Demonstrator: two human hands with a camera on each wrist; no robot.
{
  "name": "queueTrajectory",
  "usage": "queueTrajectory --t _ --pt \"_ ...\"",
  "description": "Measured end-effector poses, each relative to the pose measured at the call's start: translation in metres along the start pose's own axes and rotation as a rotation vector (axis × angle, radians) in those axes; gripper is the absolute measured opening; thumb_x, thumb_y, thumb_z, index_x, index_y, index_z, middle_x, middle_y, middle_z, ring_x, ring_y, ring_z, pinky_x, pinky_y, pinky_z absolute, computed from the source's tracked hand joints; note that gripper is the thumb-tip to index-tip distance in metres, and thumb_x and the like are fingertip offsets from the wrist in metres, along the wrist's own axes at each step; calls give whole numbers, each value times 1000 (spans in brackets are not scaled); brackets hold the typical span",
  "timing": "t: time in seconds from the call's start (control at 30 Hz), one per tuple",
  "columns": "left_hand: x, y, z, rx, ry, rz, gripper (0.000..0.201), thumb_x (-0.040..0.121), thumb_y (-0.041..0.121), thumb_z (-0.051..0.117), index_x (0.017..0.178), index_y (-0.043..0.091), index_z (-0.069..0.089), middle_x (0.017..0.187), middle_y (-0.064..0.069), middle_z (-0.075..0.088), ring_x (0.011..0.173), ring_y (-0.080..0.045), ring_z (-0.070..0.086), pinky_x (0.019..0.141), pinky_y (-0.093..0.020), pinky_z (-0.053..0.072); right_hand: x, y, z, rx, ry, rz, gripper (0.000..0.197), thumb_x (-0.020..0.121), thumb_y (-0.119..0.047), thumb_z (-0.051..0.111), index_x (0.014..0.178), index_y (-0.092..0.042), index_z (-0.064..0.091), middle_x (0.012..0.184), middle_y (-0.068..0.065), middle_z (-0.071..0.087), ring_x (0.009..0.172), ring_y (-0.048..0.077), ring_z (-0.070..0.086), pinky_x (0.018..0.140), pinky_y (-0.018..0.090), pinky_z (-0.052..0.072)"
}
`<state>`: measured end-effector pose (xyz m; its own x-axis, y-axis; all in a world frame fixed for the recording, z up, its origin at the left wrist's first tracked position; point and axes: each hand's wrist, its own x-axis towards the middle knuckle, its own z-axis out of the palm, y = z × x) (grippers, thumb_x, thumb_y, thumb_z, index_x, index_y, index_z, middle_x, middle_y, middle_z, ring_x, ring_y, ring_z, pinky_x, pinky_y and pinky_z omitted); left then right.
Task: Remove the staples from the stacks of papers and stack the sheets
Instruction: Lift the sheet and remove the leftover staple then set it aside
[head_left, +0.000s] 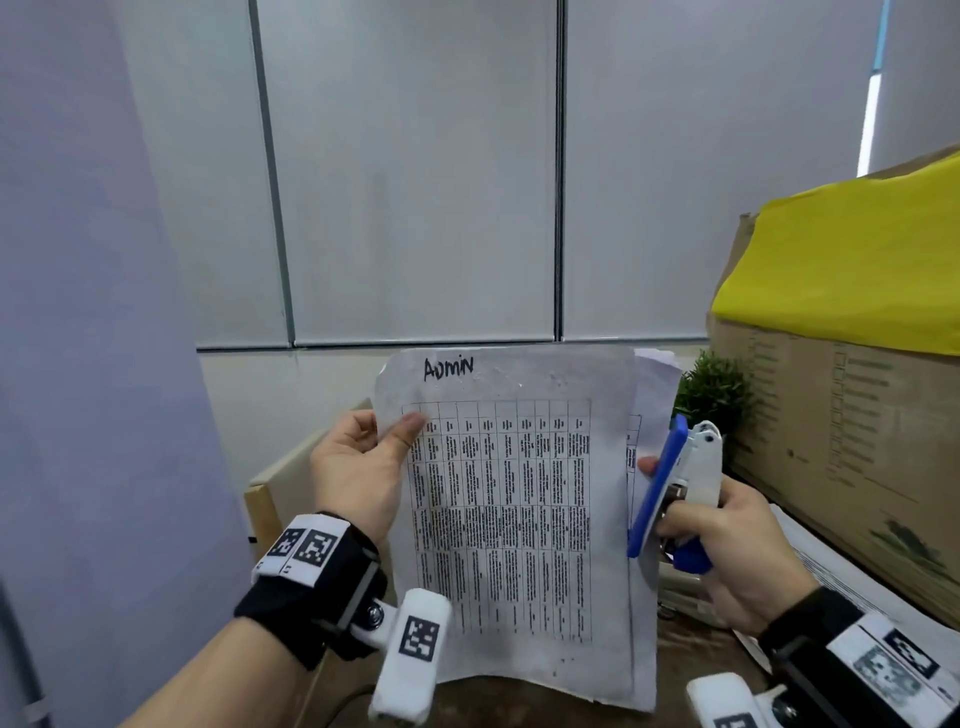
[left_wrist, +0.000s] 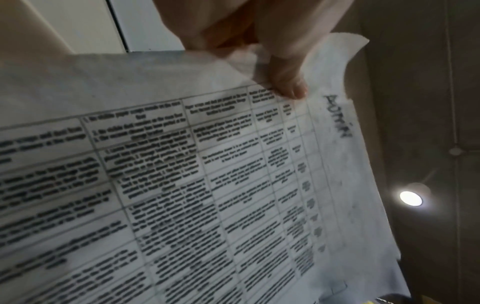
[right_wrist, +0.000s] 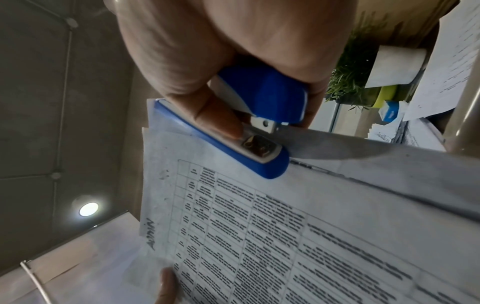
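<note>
Left hand: the left hand (head_left: 358, 467) grips the left edge of the white printed sheets of paper with a table and the handwritten word "Admin" (head_left: 511, 519), thumb (head_left: 408, 434) pressed on the front near the upper left corner, the other fingers behind.
Paper: the sheets are held upright in the air above the brown worktop (head_left: 691, 644), printed side toward the person; at least one more sheet shows behind the front one along its right edge.
Right hand: the right hand (head_left: 727, 540) is just right of the paper, fingers curled around a blue and white plastic stapler (head_left: 675, 483); a fingertip touches the paper's right edge.
Stapler: it is tilted nearly upright, its blue base lying along the paper's right edge.
Right of the paper: a small green plant (head_left: 714, 389) stands behind the stapler, and beyond it a brown cardboard box with a yellow cover (head_left: 852, 405); more printed sheets (head_left: 831, 566) lie on the worktop below the box.
</note>
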<state>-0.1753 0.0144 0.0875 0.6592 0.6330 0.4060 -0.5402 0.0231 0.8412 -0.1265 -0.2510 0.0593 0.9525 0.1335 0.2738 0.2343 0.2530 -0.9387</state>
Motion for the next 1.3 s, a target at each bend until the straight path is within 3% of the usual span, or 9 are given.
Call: queueTrajectory --t 0.17,0.33,0.47,0.67,0.83,0.93,1.07,1.13,1.3 --pt "-2 2 2 68 -115 -19 38 65 23 77 98 13 60 98 -11 74 96 -28 70 95 -48 53 1 -1 -1 19 -81 18 43 75 26 45 95 -4 68 73 7 67 58 13 60 47 21 46" --pt "-4 1 11 85 -22 13 40 74 11 79 103 13 51 101 -15 72 88 -21 71 81 -32 57 0 -4 3 47 -151 3 43 75 28 43 93 -2 68 70 6 66 53 10 59 44 20 45" --pt "-8 -5 19 155 4 59 41 74 15 81 98 16 47 97 -17 71 82 -24 68 81 -42 56 -3 -5 7 -36 -211 -46 39 62 13 60 94 -6 70 76 11 69 68 21 63 53 27 49" --pt "-13 0 22 139 -100 29 36 70 33 77 98 21 59 95 -5 75 92 -24 72 88 -45 57 -6 -8 11 -208 -235 -118 45 54 -1 54 95 -11 71 67 -3 66 58 6 61 48 21 47" --pt "-27 6 25 93 -165 139 29 79 36 65 103 20 62 100 -7 75 97 -25 71 90 -53 55 -8 -8 22 -250 -179 -283 38 57 -6 57 92 6 66 93 16 62 68 10 60 51 21 48" --pt "-29 5 26 114 -85 177 26 86 50 63 93 26 55 98 -19 69 92 -38 67 83 -63 53 -11 -8 28 -314 -158 -328 34 56 -9 57 88 -6 69 102 14 55 86 25 58 61 30 50" --pt "-25 -2 20 154 -61 74 15 96 38 56 95 24 51 99 -11 69 95 -33 68 87 -61 53 -7 2 26 -283 -152 -196 50 53 -5 56 102 -9 66 105 18 59 80 19 63 56 27 53" --pt "-25 -2 20 157 -69 61 12 97 32 55 94 20 55 98 -12 71 94 -34 69 87 -59 54 -6 4 28 -285 -175 -179 46 60 5 61 105 -7 64 100 19 64 69 10 63 51 19 48" --pt "-24 1 19 87 -60 141 8 97 30 56 93 25 61 91 -2 74 90 -28 71 87 -55 55 -7 -4 30 -197 -127 -249 36 72 22 54 98 -1 65 92 13 65 72 12 63 53 22 49"
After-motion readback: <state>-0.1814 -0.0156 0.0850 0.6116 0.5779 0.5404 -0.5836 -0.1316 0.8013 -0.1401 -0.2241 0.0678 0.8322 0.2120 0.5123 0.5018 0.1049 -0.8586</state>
